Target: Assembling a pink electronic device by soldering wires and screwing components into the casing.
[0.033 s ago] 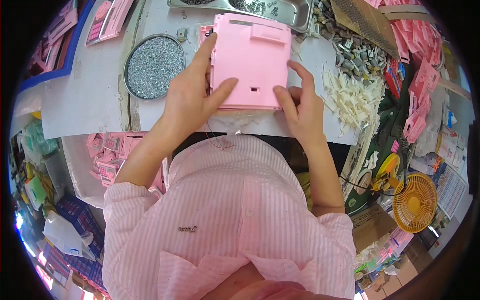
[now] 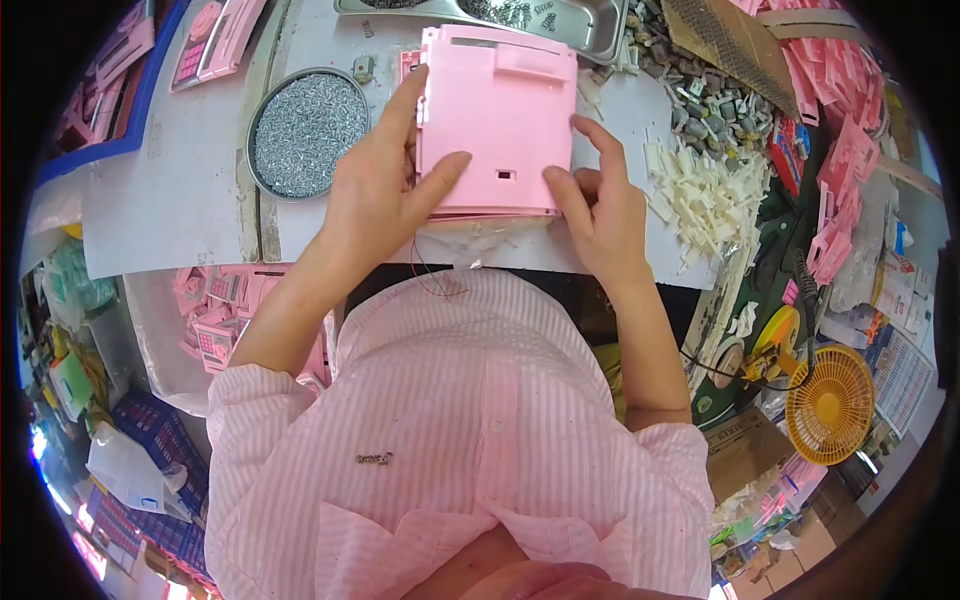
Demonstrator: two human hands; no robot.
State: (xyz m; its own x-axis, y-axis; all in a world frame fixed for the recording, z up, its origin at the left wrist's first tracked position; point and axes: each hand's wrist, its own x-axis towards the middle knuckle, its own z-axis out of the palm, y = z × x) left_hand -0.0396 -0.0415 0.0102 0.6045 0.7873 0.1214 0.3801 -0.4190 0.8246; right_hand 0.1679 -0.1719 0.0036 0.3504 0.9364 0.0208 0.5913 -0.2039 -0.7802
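Observation:
A square pink plastic panel (image 2: 497,130) with a raised block near its far edge and a small dark slot near its near edge lies between my hands. My left hand (image 2: 385,170) grips its left side, thumb on top and fingers along and under the edge. On the other side, my right hand (image 2: 600,200) holds the lower right edge between thumb and bent fingers. More pink plastic shows under the panel's near edge, mostly hidden. Thin red wire (image 2: 440,280) hangs below it, beside some clear plastic film (image 2: 470,240).
Left of the panel stands a round tin of small screws (image 2: 310,135). A metal tray (image 2: 600,30) with springs lies behind. At right are piles of white plastic pieces (image 2: 705,200) and small grey parts (image 2: 710,115). A bin of pink parts (image 2: 160,350) sits below the table edge.
The pink panel has shifted very slightly to the left, and my hands with it. Both hands keep the same grip.

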